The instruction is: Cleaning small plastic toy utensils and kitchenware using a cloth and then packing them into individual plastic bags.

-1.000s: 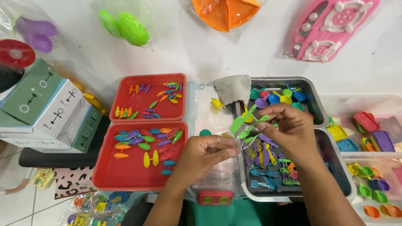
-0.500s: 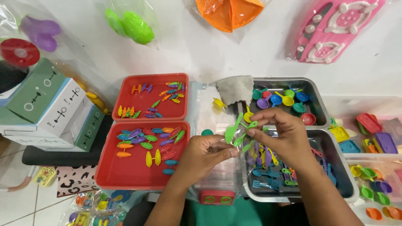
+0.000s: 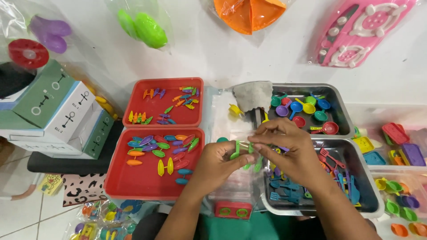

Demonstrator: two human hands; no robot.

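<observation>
Overhead, a white desk [image 3: 209,53] crowded with bagged toys along the far edge: green plastic shapes [image 3: 143,27], an orange piece [image 3: 249,13], a pink toy stove top [image 3: 360,26]. Down at the near left, pale floor tiles [image 3: 18,213]. Left hand [image 3: 218,162] and right hand [image 3: 291,151] meeting mid-frame, fingers [image 3: 262,133] of both pressed together around small green plastic pieces [image 3: 242,151], pinched between the two hands above a clear bag [image 3: 231,129]. Left of the fingers, two red trays [image 3: 120,182] scattered with tiny coloured leaf-like bits. Right of and beyond the fingers, two steel trays [image 3: 369,204] of toy spoons, pans and spatulas, partly hidden by the right wrist. Farther left, stacked green and white boxes [image 3: 53,111]. Near the left forearm, a red toy block [image 3: 233,210].
</observation>
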